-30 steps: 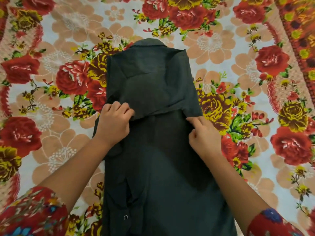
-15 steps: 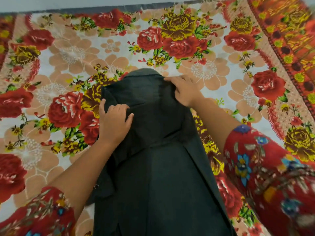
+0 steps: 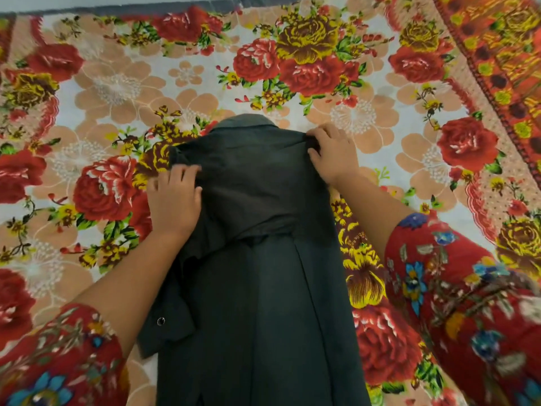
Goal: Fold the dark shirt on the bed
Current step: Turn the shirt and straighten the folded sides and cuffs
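The dark shirt [image 3: 257, 288] lies lengthwise on the flowered bedspread [image 3: 117, 89], collar at the far end, both sides folded in to a narrow strip. A sleeve lies folded across its upper part. My left hand [image 3: 174, 200] rests on the shirt's left shoulder edge, fingers curled onto the cloth. My right hand [image 3: 332, 153] pinches the cloth at the right shoulder corner, beside the collar. A cuff with a metal snap [image 3: 160, 321] sticks out at the lower left.
The bedspread covers the whole bed, with a red and orange patterned border [image 3: 497, 68] at the right. The bed's far edge [image 3: 146, 7] runs along the top of the view. My red flowered sleeves [image 3: 468, 303] fill the lower corners.
My right hand has moved from the shirt's middle right edge up to the right shoulder corner. My left hand has slid up the left side. The view has tilted upward.
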